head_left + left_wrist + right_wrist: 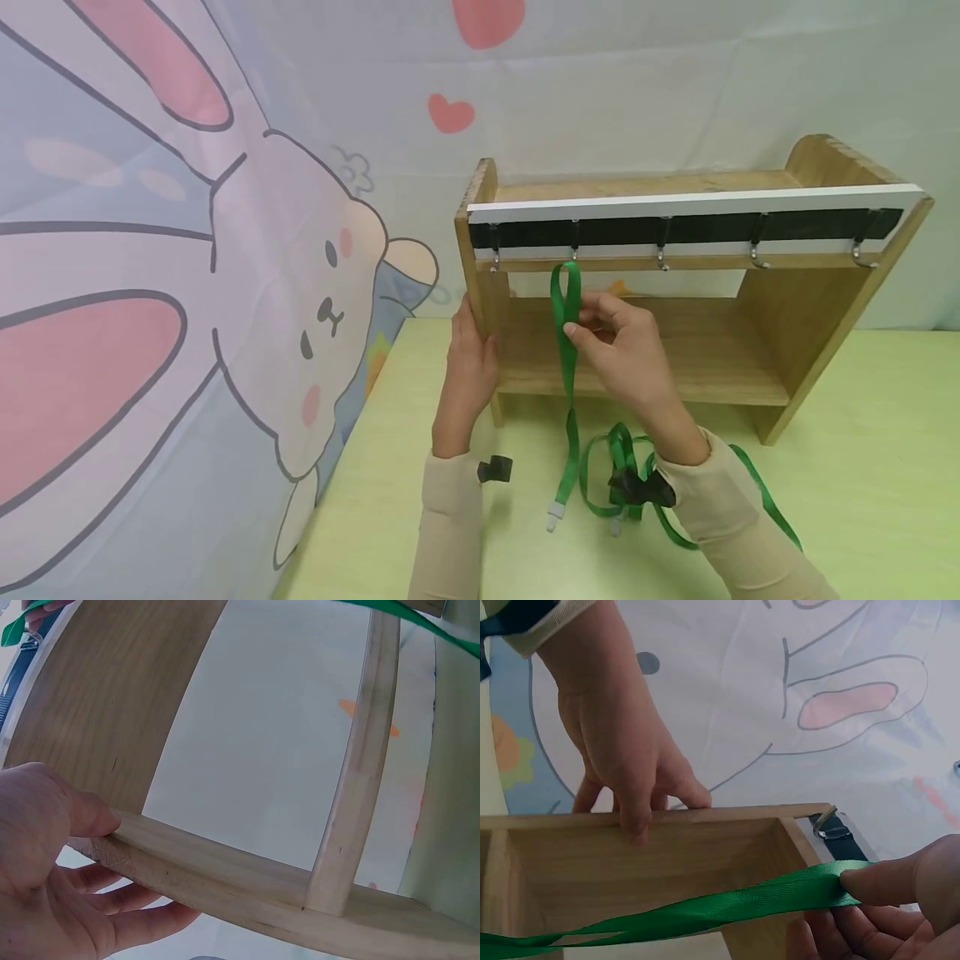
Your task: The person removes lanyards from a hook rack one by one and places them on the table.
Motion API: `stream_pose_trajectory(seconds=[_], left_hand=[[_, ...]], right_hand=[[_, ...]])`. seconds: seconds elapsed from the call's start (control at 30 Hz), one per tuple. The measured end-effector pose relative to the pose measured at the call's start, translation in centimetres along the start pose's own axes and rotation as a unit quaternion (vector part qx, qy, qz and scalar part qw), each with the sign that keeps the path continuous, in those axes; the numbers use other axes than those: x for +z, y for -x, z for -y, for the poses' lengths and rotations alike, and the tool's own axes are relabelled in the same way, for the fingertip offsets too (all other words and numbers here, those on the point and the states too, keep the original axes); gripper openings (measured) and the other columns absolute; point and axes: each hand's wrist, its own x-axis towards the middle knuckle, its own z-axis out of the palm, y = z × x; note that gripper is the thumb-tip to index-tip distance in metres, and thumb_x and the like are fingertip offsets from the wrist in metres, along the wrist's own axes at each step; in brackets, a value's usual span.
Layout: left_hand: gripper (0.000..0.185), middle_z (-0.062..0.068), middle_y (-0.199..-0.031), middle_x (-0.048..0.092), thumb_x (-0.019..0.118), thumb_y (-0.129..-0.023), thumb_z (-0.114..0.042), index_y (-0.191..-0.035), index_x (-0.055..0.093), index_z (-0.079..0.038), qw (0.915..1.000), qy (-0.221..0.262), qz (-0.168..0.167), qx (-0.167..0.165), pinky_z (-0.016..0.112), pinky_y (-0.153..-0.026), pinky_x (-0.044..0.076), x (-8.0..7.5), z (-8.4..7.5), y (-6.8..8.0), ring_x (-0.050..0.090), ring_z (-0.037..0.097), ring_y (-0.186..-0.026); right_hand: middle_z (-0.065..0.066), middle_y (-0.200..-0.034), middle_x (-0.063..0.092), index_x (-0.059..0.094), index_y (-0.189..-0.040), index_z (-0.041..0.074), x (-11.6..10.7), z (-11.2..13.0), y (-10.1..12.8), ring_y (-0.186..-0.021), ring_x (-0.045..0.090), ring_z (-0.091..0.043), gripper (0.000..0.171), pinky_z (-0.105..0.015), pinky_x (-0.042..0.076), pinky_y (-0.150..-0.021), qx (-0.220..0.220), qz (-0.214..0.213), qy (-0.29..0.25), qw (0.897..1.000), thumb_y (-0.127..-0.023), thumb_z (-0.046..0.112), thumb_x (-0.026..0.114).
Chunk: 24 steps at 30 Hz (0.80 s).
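In the head view, a wooden shelf (637,387) carries a strip of small metal hooks (663,257) along its upper front. My left hand (471,367) grips the shelf's left side panel, thumb on the inner side and fingers outside, as the left wrist view also shows. Thumb and fingers of my right hand (630,346) pinch a green lanyard (568,367) near its looped top. That loop is at the second hook from the left; whether it is over the hook I cannot tell. The lanyard's lower end hangs down with a pale plastic clip (555,512).
More green lanyards (622,454) lie loosely coiled on the pale green table (862,467) in front of the shelf, partly behind my right wrist. A printed cloth with a cartoon rabbit (300,250) hangs to the left and behind. Black straps (641,487) sit on both wrists.
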Motion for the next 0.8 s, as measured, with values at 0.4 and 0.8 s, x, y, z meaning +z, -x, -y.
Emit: stream_pose_trajectory(seconds=[0.4, 0.8], left_hand=[[0.065, 0.029, -0.149, 0.033, 0.046, -0.101, 0.006, -0.157, 0.012, 0.005, 0.9999, 0.009, 0.005, -0.003, 0.057, -0.1, 0.047, 0.0, 0.0, -0.1, 0.049, 0.046, -0.129], [0.065, 0.029, -0.15, 0.031, 0.045, -0.101, 0.006, -0.156, 0.011, 0.008, 0.9999, 0.006, 0.008, -0.001, 0.056, -0.1, 0.047, 0.0, 0.2, -0.1, 0.048, 0.046, -0.129]], right_hand=[[-0.015, -0.096, 0.07, 0.07, -0.102, -0.006, 1.1, -2.7, 2.2, -0.089, 0.067, -0.02, 0.01, -0.029, 0.054, -0.083, 0.041, 0.043, -0.02, 0.998, -0.094, -0.007, 0.064], [-0.02, -0.11, 0.062, 0.063, -0.11, -0.012, 1.7, -4.8, 4.0, -0.091, 0.063, -0.012, 0.015, -0.026, 0.056, -0.079, 0.119, 0.054, -0.115, 0.985, -0.096, -0.01, 0.06]])
